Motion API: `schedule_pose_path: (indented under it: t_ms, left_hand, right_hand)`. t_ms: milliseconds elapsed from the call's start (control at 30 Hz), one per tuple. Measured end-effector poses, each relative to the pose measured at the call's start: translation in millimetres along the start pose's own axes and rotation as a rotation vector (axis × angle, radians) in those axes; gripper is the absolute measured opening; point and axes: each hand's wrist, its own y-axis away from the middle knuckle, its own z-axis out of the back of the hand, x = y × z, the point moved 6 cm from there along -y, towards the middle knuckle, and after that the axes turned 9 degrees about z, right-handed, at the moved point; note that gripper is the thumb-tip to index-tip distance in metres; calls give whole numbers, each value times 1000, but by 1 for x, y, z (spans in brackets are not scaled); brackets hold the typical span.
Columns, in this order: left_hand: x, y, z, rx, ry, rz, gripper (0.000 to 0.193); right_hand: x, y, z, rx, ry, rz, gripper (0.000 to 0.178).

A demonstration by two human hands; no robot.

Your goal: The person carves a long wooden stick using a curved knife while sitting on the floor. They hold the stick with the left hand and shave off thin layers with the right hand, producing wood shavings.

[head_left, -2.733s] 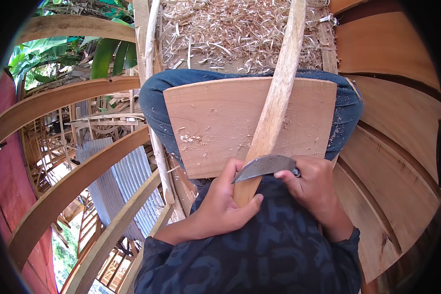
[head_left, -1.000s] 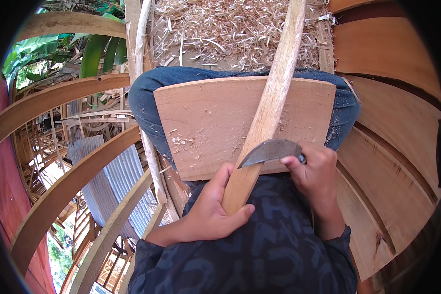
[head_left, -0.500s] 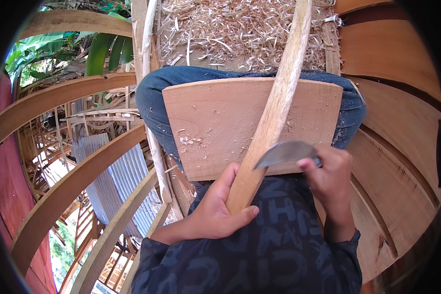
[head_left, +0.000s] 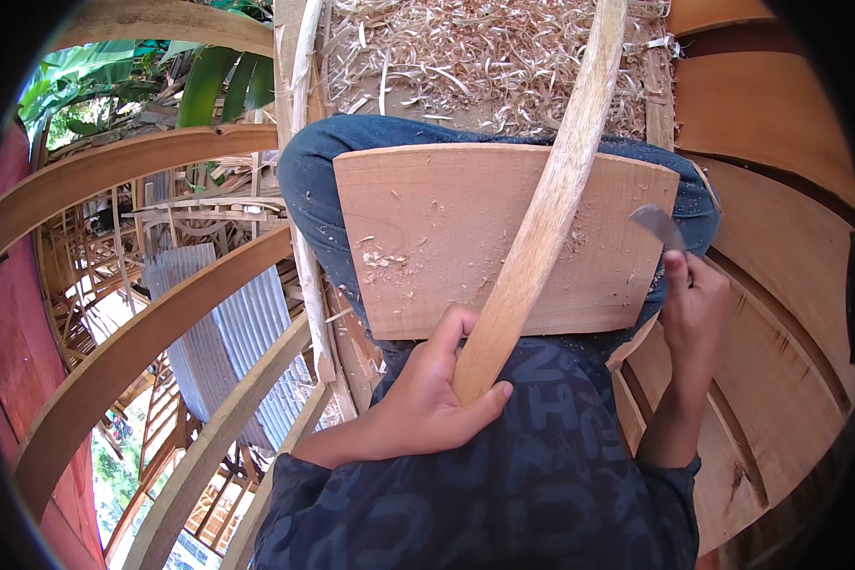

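A long pale wooden strip (head_left: 551, 204) runs from near my belly up across a flat wooden board (head_left: 427, 218) and on beyond my knees. My left hand (head_left: 432, 394) is wrapped round the strip's near end, thumb across one side. The board lies over my lap, with small shavings scattered on it. In my right hand (head_left: 695, 299) is a curved knife (head_left: 657, 226), raised over the board's right edge, its blade apart from the strip. The fist hides the knife's handle.
Beyond my knees lies a heap of curled wood shavings (head_left: 494, 66). Curved wooden ribs (head_left: 152, 328) form an open frame on the left, with corrugated metal sheets (head_left: 252, 318) below. Wooden planking (head_left: 779, 256) curves up on the right.
My right hand has swung the knife off the strip, to the right and slightly up. The left hand keeps its hold on the strip; the whole view has shifted slightly.
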Motion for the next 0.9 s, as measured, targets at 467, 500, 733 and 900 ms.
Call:
schedule_pose_path:
  t_ms: [467, 500, 733, 900]
  left_hand:
    - [-4, 4, 1, -78, -51, -3, 42]
    - [-7, 1, 1, -85, -64, -36, 43]
    - [-4, -2, 1, -127, 6, -90, 43]
    - [-11, -1, -1, -106, -23, -72, 43]
  right_hand:
    - [32, 1, -1, 25, -87, 189, 56]
    - [51, 14, -13, 106, -73, 304, 55]
    - [71, 17, -46, 113, 122, 548, 61]
    - [57, 12, -34, -58, 241, 517, 65]
